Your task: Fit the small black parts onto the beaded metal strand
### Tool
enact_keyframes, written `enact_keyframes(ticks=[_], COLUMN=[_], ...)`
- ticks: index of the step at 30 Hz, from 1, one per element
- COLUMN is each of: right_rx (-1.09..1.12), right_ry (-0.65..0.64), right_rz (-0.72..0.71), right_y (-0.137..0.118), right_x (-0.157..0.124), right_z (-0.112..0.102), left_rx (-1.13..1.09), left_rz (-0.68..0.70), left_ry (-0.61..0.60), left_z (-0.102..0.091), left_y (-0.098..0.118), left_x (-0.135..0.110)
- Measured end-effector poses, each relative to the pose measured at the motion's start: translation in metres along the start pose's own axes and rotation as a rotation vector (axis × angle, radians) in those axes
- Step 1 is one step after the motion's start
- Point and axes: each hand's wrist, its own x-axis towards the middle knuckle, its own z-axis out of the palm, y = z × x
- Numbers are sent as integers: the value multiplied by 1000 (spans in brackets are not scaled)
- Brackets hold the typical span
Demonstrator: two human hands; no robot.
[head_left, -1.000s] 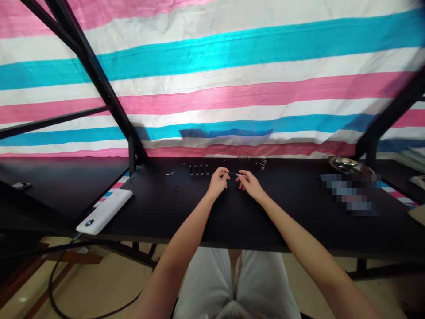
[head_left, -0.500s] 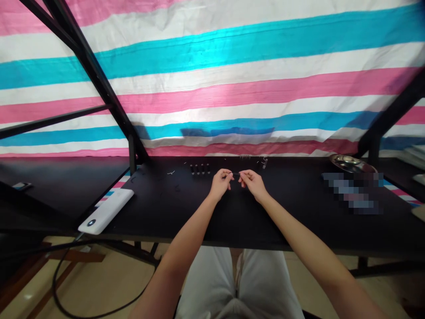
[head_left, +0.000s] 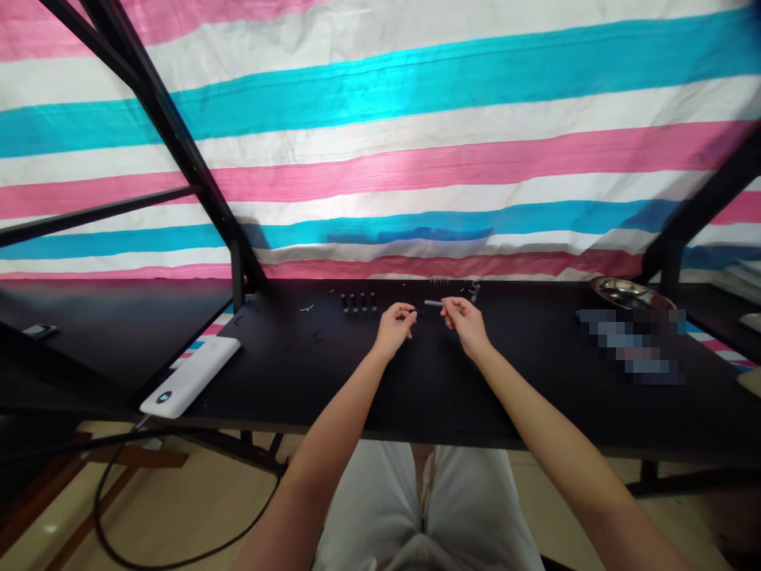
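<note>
My left hand point(head_left: 394, 325) hovers over the black table point(head_left: 333, 373) with its fingers pinched on a small dark piece that I cannot make out. My right hand point(head_left: 465, 320) is a little to the right, pinched on a short thin pale rod point(head_left: 434, 303) that sticks out to the left. The two hands are apart. A row of several small black upright cylinders point(head_left: 358, 304) stands just left of my left hand.
A white power bank point(head_left: 190, 376) with a cable lies at the table's left edge. Small metal bits point(head_left: 469, 290) lie by the far edge. A metal dish point(head_left: 629, 294) sits at the far right. Black frame bars point(head_left: 178, 151) rise at left; a striped tarp hangs behind.
My hands were together on one thin piece. They have pulled apart, and my right hand has drawn the pale rod out to the right.
</note>
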Motion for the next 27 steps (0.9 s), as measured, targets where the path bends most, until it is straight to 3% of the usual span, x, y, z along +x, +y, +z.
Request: enact_keyframes(ticks=[4, 9, 17, 24, 27], right_rx=[-26, -100, -453, -578, -607], right_ry=[-206, -320, -411, -444, -469], right_rz=[120, 179, -16, -123, -127], right_y=[-4, -7, 0, 4, 8], right_x=[-4, -9, -9, -9, -10], right_z=[3, 5, 2, -1, -1], left_rx=[4, -29, -29, -13, 10], left_rz=[-22, -10, 8, -13, -31], left_ry=[-152, -146, -150, -169, -234], left_z=[3, 1, 4, 4, 4], left_y=[1, 5, 5, 9, 8], left_x=[-2, -3, -6, -8, -9])
